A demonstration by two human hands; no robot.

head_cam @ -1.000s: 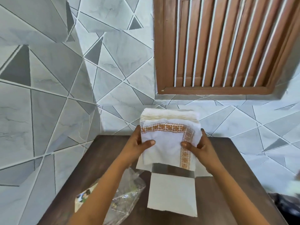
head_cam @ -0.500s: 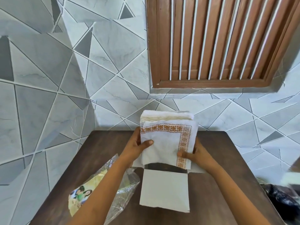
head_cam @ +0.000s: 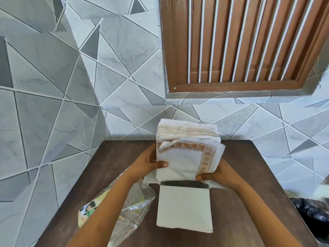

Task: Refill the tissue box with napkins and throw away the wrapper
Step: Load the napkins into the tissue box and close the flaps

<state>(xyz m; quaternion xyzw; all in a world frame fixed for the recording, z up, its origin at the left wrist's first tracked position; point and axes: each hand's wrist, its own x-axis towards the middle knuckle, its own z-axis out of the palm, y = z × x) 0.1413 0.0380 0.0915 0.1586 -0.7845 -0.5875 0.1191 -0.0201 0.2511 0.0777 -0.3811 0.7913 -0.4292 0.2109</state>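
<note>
A thick stack of white napkins (head_cam: 185, 157) with an orange patterned border stands on edge over the open top of a white tissue box (head_cam: 184, 213) in the middle of the brown table. My left hand (head_cam: 151, 163) grips the stack's left side, thumb across its front. My right hand (head_cam: 216, 172) holds its lower right corner. The stack's bottom edge sits at the box's dark opening, between the side flaps. The clear plastic wrapper (head_cam: 128, 209), with a printed picture, lies crumpled on the table to the left, partly under my left forearm.
The brown table (head_cam: 252, 175) stands in a corner of grey tiled walls. A brown louvred shutter (head_cam: 240, 43) hangs above. A black bag (head_cam: 313, 213) lies off the table's right edge.
The napkin stack has come down to the box's opening. My right hand slid to its lower corner. A top corner of the front napkin has curled.
</note>
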